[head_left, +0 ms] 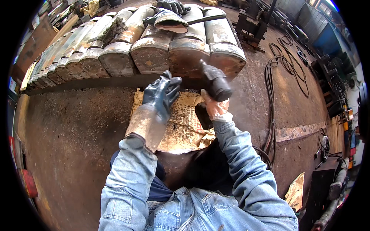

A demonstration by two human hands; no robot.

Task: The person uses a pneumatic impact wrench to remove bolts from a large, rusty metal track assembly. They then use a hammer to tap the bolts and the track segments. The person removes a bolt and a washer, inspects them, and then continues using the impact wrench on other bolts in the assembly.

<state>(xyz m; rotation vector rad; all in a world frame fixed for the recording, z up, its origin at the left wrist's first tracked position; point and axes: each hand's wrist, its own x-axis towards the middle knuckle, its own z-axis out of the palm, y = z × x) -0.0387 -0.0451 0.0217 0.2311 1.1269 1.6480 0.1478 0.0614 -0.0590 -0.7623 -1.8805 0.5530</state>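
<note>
My right hand [216, 106], in a thin see-through glove, is wrapped round the grip of a black cordless impact driver [217, 82]. The tool's nose points up and away toward the rusty end face of a metal block [189, 52] with a rounded top. A gap remains between nose and block, and the tool is slightly blurred. My left hand [162, 90] is raised to its left in a dark coated glove with a long beige cuff. Its fingers are bent but apart, with nothing visible in them. Below both hands lies a crumpled tan paper sack [183, 119].
Several similar metal blocks [115, 59] stand in a row leftward. On top rest a dark glove [171, 5], a hollow cup-shaped thing [169, 23], a dark bar [208, 19] and a shaggy dark clump [112, 30]. Cables [269, 96] cross the floor at right, near machinery.
</note>
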